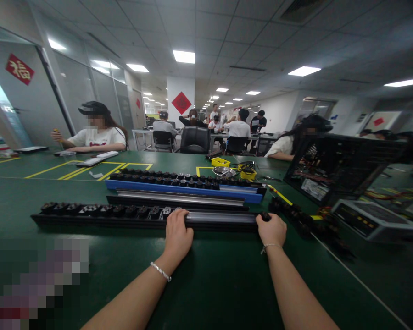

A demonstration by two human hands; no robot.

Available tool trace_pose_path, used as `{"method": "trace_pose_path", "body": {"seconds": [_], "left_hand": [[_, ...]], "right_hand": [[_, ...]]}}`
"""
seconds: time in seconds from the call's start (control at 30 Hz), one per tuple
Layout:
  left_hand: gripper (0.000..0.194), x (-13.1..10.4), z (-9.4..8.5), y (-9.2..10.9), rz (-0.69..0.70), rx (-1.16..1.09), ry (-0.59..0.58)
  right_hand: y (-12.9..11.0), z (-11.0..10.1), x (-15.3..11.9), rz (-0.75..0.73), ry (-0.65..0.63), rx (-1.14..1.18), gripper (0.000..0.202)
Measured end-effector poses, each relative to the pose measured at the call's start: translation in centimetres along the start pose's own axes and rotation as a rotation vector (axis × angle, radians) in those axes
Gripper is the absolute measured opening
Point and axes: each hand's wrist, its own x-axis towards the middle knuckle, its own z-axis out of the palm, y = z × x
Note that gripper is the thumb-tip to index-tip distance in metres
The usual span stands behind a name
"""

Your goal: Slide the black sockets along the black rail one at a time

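A long black rail (99,221) lies across the green table in front of me, with several black socket modules (119,210) in its left part and a bare metallic channel to their right. My left hand (179,233) is closed over the rail beside the last module, near the middle. At the rail's right end, my right hand (271,228) pinches a small black module (264,216). Behind lie a narrow rail with a silvery inside (179,198) and a blue rail (137,185) with rows of black modules.
To the right stand an open black computer case (344,167) and a metal power supply box (378,220). More black modules (296,215) lie beside the rail's right end. A metal dish (224,172) and yellow trays (220,162) are farther back. People sit across the table.
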Motion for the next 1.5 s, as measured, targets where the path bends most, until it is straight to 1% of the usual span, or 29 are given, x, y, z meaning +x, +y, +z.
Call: {"method": "trace_pose_path", "body": {"seconds": [0.13, 0.6, 0.8, 0.93, 1.1, 1.33, 1.5], "left_hand": [[0.043, 0.0, 0.1, -0.1, 0.009, -0.004, 0.01], [0.044, -0.1, 0.0, 0.0, 0.012, -0.029, 0.026], [0.043, 0.0, -0.1, 0.1, -0.013, -0.048, 0.016], [0.043, 0.0, -0.2, 0.2, -0.015, -0.051, 0.001], [0.043, 0.0, -0.2, 0.2, -0.019, -0.048, 0.001], [0.043, -0.1, -0.1, 0.1, 0.009, -0.032, 0.026], [0.043, -0.1, 0.0, 0.1, 0.001, -0.032, 0.02]], "right_hand": [[0.1, 0.1, 0.1, 0.011, -0.004, 0.004, 0.035], [0.7, 0.7, 0.2, -0.07, 0.099, 0.032, 0.032], [0.9, 0.7, 0.4, -0.025, 0.068, 0.058, 0.036], [1.2, 0.6, 0.5, -0.021, 0.071, 0.079, 0.036], [1.1, 0.5, 0.5, 0.028, 0.064, 0.103, 0.036], [1.2, 0.4, 0.7, 0.077, 0.062, 0.114, 0.039], [1.1, 0.1, 0.7, 0.122, 0.018, 0.099, 0.04]]}}
